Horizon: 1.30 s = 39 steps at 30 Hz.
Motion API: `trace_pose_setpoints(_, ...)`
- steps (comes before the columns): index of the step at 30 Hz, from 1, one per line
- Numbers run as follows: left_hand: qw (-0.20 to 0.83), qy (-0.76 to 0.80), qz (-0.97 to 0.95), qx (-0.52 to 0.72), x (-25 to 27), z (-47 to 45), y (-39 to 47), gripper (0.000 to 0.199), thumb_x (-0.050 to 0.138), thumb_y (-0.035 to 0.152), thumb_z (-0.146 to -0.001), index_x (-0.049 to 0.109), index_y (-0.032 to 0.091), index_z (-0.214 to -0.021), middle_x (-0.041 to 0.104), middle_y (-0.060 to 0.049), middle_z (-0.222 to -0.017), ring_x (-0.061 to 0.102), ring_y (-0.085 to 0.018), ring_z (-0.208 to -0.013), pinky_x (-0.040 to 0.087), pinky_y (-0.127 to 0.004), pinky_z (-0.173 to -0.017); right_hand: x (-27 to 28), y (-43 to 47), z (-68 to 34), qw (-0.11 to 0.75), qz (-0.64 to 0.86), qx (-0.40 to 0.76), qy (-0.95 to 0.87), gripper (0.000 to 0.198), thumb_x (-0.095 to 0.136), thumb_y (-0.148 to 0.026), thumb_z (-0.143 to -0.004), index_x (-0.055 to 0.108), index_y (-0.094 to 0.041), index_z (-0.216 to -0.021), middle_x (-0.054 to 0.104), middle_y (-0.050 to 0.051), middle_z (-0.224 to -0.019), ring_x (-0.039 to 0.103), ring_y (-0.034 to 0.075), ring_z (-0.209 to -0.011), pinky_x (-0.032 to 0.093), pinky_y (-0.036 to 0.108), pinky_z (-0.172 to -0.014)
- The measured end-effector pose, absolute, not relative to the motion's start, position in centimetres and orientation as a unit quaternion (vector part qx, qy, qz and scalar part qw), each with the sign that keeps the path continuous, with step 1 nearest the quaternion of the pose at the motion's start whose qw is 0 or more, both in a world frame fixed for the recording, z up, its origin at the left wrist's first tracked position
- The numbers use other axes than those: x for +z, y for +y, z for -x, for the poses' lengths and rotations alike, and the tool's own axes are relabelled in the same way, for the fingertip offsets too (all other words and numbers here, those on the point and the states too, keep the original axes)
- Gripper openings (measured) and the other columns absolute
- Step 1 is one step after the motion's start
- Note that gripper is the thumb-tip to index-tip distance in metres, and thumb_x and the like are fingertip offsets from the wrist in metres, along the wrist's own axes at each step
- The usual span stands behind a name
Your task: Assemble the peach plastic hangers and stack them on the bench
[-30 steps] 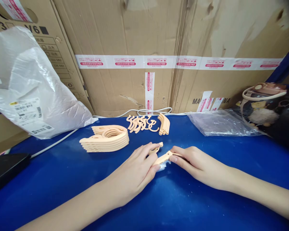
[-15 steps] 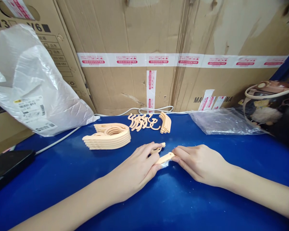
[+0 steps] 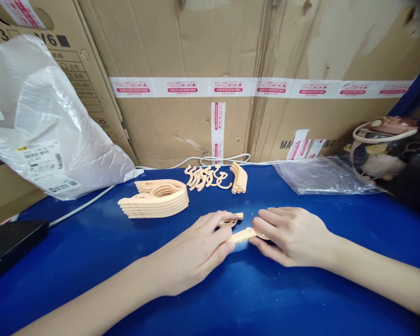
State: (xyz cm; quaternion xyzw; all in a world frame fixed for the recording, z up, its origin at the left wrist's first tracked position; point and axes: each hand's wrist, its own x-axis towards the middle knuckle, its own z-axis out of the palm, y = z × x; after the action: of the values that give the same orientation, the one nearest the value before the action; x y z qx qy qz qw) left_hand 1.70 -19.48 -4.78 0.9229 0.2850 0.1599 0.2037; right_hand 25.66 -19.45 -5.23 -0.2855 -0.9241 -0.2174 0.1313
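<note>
My left hand [image 3: 204, 245] is closed around a cream plastic hanger piece [image 3: 241, 235], with its long bar and part of its curved frame showing past the fingers. My right hand [image 3: 288, 235] pinches a small cream hanger arm [image 3: 263, 236] whose end meets the tip of that bar; most of the arm is hidden under the fingers. Behind my left hand lies a stack of cream hanger bodies [image 3: 154, 200]. Several loose cream hooks [image 3: 204, 177] lie farther back, beside a bundle of curved hanger arms [image 3: 239, 178].
A white plastic mailing bag [image 3: 66, 140] leans at the left, with a black phone-like device [image 3: 16, 247] in front. A clear plastic bag [image 3: 314, 176] and a transparent bottle with a handle [image 3: 381, 149] stand at the right. Large cardboard boxes [image 3: 182, 126] and a white cable [image 3: 182, 163] border the blue table [image 3: 251, 298].
The hanger piece has lowered slightly. My right hand's fingers have shifted, so more of the small arm with its hole shows at the joint. The other things lie as before.
</note>
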Motion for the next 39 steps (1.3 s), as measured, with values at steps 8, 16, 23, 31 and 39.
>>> trace_pose_setpoints(8, 0.237, 0.275, -0.92, 0.148, -4.0, -1.3, -19.0, 0.029, 0.031, 0.026, -0.1, 0.059, 0.022, -0.095, 0.046, -0.004, -0.137, 0.041, -0.022, -0.128, 0.036, -0.04, -0.107, -5.6, -18.8, -25.8, 0.131, 0.266, -0.073, -0.952, 0.032, 0.038, -0.039, -0.093, 0.052, -0.019, -0.073, 0.052, 0.0, -0.064, 0.044, 0.013, -0.054, 0.031, 0.027, -0.052)
trace_pose_setpoints(16, 0.29, 0.367, -0.858, 0.21, -5.3, -1.3, -18.2, 0.019, 0.041, 0.009, -0.086, 0.051, 0.023, -0.095, 0.04, -0.004, -0.138, 0.044, -0.024, -0.126, 0.052, -0.034, -0.087, -2.8, -20.4, -25.3, 0.123, 0.261, 0.101, -0.952, 0.013, 0.046, -0.018, -0.088, 0.059, -0.02, -0.087, 0.055, 0.008, -0.109, 0.047, 0.021, -0.107, 0.037, 0.037, -0.092)
trace_pose_setpoints(23, 0.271, 0.374, -0.841, 0.281, -6.1, -1.4, -17.6, 0.013, 0.042, 0.02, -0.094, 0.051, 0.024, -0.102, 0.051, -0.005, -0.124, 0.042, -0.022, -0.129, 0.051, -0.033, -0.089, -2.0, -21.0, -25.1, 0.107, 0.275, 0.22, -0.93, 0.018, 0.047, -0.016, -0.091, 0.063, -0.023, -0.092, 0.055, 0.006, -0.115, 0.054, 0.018, -0.104, 0.043, 0.032, -0.093)
trace_pose_setpoints(31, 0.167, 0.413, -0.863, 0.239, -6.2, -1.5, -17.9, 0.018, 0.046, 0.027, -0.094, 0.054, 0.024, -0.11, 0.061, -0.004, -0.114, 0.06, -0.021, -0.103, 0.049, -0.038, -0.09, -3.8, -22.5, -23.7, 0.119, 0.278, 0.252, -0.919, 0.019, 0.065, -0.023, -0.081, 0.057, -0.022, -0.098, 0.058, 0.004, -0.115, 0.057, 0.016, -0.1, 0.046, 0.025, -0.088)
trace_pose_setpoints(39, 0.122, 0.386, -0.888, 0.216, -6.0, -1.7, -18.1, 0.015, 0.049, 0.025, -0.092, 0.057, 0.025, -0.106, 0.064, -0.002, -0.113, 0.058, -0.021, -0.108, 0.048, -0.036, -0.091, -3.3, -22.6, -23.9, 0.097, 0.253, 0.291, -0.918, 0.045, 0.05, 0.004, -0.072, 0.054, -0.024, -0.107, 0.054, 0.003, -0.121, 0.059, 0.013, -0.093, 0.046, 0.022, -0.082)
